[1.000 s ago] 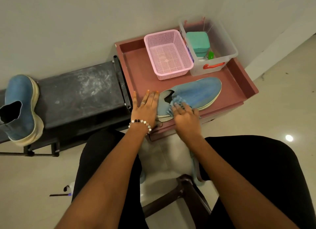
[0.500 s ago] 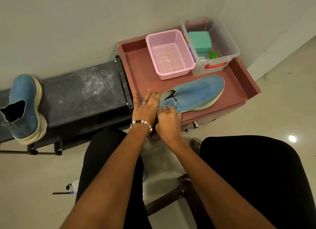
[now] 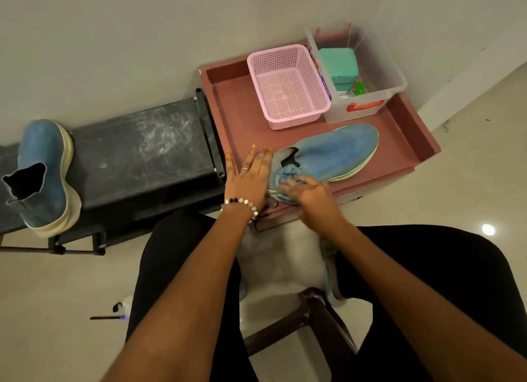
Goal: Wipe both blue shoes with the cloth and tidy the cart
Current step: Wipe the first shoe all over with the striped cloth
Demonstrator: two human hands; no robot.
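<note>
One blue shoe [image 3: 333, 153] lies on its side on the pink cart's top tray [image 3: 236, 116], toe to the right. My left hand [image 3: 251, 176] rests flat with straight fingers against the shoe's heel end. My right hand [image 3: 310, 196] grips a bunched blue cloth [image 3: 285, 176] and presses it on the shoe near its opening; the hand is blurred. The second blue shoe [image 3: 42, 176] lies on the black bench [image 3: 137, 153] at the far left.
A pink mesh basket [image 3: 288, 88] and a clear plastic box [image 3: 368, 74] holding a teal block stand at the back of the tray. A dark chair frame [image 3: 313, 313] is between my legs. A spray bottle [image 3: 122, 307] lies on the floor.
My right hand has rubbed the cloth back and forth over the heel end of the shoe. The left hand has stayed in place against the shoe.
</note>
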